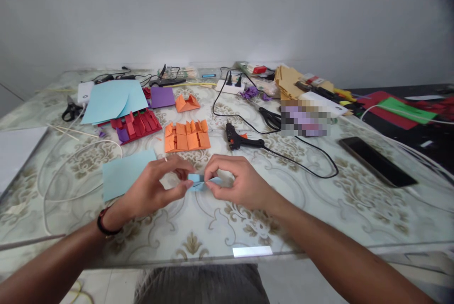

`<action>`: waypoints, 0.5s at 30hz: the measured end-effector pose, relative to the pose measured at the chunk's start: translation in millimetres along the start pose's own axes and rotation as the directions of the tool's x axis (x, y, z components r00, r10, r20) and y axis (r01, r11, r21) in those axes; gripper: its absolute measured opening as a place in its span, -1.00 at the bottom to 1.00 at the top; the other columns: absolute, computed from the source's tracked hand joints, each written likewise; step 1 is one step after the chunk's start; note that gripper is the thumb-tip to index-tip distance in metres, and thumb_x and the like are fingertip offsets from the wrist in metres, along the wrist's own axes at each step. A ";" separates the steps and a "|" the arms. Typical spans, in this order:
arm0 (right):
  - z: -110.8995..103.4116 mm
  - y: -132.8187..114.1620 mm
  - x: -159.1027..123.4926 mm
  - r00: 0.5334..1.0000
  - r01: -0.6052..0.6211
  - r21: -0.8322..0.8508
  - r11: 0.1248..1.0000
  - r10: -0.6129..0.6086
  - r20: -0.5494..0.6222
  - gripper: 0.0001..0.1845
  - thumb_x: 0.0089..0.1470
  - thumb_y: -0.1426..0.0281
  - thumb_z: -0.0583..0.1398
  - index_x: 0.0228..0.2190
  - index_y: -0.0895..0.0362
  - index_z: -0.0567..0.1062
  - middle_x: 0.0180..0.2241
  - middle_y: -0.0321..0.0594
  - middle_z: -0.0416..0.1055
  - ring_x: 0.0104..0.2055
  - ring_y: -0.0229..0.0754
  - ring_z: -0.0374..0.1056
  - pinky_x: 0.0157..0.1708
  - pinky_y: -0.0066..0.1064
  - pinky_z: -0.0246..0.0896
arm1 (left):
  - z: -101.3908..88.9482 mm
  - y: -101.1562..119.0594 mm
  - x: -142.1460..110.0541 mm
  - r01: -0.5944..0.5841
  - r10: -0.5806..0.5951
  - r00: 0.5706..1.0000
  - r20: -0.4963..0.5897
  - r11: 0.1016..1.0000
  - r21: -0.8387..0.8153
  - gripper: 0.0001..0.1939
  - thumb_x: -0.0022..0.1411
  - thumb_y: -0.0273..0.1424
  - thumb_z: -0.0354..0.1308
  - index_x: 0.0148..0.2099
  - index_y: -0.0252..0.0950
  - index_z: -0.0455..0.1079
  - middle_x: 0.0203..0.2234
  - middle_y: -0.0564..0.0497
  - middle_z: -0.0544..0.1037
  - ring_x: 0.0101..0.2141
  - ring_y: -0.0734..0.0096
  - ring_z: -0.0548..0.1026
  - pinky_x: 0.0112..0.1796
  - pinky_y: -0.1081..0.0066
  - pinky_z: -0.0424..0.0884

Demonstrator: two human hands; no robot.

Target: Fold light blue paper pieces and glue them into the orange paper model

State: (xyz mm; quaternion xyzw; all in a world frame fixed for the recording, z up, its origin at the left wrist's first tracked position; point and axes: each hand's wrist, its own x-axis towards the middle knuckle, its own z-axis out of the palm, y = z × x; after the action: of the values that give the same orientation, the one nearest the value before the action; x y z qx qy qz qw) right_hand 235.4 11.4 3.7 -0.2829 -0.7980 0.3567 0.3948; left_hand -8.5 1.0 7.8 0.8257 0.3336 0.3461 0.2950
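A small folded piece of light blue paper (196, 178) is held between my two hands, low over the table. My left hand (158, 180) pinches its left end between thumb and fingers. Its right end sits in the pinch of my right hand (236, 178), where fingertips cover part of it. A flat light blue sheet (124, 174) lies under and beside my left wrist. Just beyond my hands are folded orange paper pieces (187, 136), with one more orange piece (187, 102) behind them. A black glue gun (241, 138) rests beyond my right hand.
Red folded paper pieces (136, 126), light blue sheets (117, 98) and scissors (72, 110) are at the left. A power strip (230, 87) stands at the back, its black cord looping rightward. Black-handled scissors (271, 118) and a phone (378, 161) lie on the right.
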 end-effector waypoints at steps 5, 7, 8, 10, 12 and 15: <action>4.5 -1.2 -1.0 0.999 0.048 0.009 0.999 -0.048 0.006 -0.90 0.09 0.55 0.25 -0.36 0.11 0.51 -0.39 -0.26 0.45 -0.34 -0.23 0.35 -0.28 -0.37 0.29 | 9.8 4.1 -2.5 -0.096 0.096 0.995 -0.004 0.995 0.032 -0.92 0.35 -0.52 0.24 -0.14 -0.27 0.52 -0.28 -0.02 0.63 -0.25 0.41 0.59 -0.20 0.43 0.51; 4.4 -1.9 -0.8 0.998 0.058 0.017 0.998 -0.058 0.008 -0.95 0.14 0.50 0.26 -0.34 0.11 0.51 -0.36 -0.23 0.45 -0.31 -0.21 0.36 -0.25 -0.34 0.31 | 11.0 5.2 -2.4 -0.096 0.098 0.995 -0.031 0.993 0.066 -0.93 0.35 -0.54 0.23 -0.15 -0.28 0.50 -0.32 -0.01 0.61 -0.30 0.43 0.58 -0.24 0.44 0.50; 4.3 -2.4 -0.7 0.998 0.056 0.023 0.998 -0.056 0.007 -0.98 0.17 0.46 0.25 -0.32 0.12 0.51 -0.34 -0.22 0.45 -0.30 -0.20 0.37 -0.23 -0.33 0.32 | 11.2 5.6 -2.3 -0.104 0.109 0.993 -0.045 0.991 0.087 -0.92 0.34 -0.55 0.23 -0.16 -0.29 0.49 -0.33 -0.01 0.61 -0.31 0.43 0.57 -0.25 0.44 0.50; 4.4 -3.5 -0.6 0.999 0.040 0.033 0.999 -0.040 0.006 -0.93 0.24 0.41 0.23 -0.32 0.12 0.51 -0.33 -0.20 0.46 -0.28 -0.20 0.37 -0.22 -0.33 0.33 | 11.6 6.1 -2.3 -0.133 0.143 0.987 -0.071 0.983 0.129 -0.90 0.33 -0.58 0.22 -0.17 -0.29 0.47 -0.33 -0.01 0.59 -0.31 0.43 0.56 -0.25 0.43 0.50; 5.2 -4.1 -0.8 1.000 0.019 0.028 0.999 -0.019 0.009 -0.91 0.25 0.43 0.21 -0.33 0.13 0.51 -0.34 -0.21 0.45 -0.29 -0.21 0.37 -0.23 -0.34 0.32 | 12.2 6.5 -2.5 -0.154 0.168 0.982 -0.083 0.975 0.159 -0.88 0.31 -0.60 0.22 -0.17 -0.29 0.46 -0.33 -0.01 0.57 -0.30 0.44 0.55 -0.23 0.44 0.50; 7.3 -4.1 -1.4 0.999 -0.004 -0.002 1.000 0.004 0.033 -0.92 0.16 0.53 0.23 -0.33 0.13 0.52 -0.34 -0.22 0.45 -0.29 -0.21 0.36 -0.24 -0.35 0.31 | 13.2 7.1 -3.0 -0.164 0.180 0.980 -0.082 0.970 0.178 -0.87 0.29 -0.63 0.22 -0.18 -0.31 0.45 -0.30 -0.02 0.54 -0.27 0.44 0.54 -0.20 0.45 0.49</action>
State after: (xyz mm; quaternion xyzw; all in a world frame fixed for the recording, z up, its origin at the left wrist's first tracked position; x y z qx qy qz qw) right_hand 229.4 5.4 3.2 -0.2791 -0.8043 0.3613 0.3803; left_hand 2.4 -8.9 4.0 0.8558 0.3031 0.3807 0.1757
